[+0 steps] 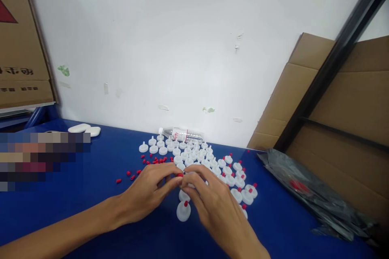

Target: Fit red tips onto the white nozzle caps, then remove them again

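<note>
In the middle of the head view, my hands meet over a blue table. My left hand [154, 184] is closed, with thumb and index finger pinching a small red cap [180, 175]. Right against it, my right hand [206, 194] has its fingers curled together; whatever they hold is hidden behind them. Just below the hands lies a white plastic nozzle lid [183, 212] with a red cap on its tip. Bare white nozzle lids [163, 151] spread out behind the hands. To the right, several lids [239, 181] carry red caps. Loose red caps [133, 177] are scattered to the left.
A clear plastic bottle [182, 134] lies against the white wall behind the lids. Grey plastic bags [306, 194] rest at the right, before leaning cardboard [285, 97]. White oval objects [79, 128] lie at the far left, near a blurred-out area.
</note>
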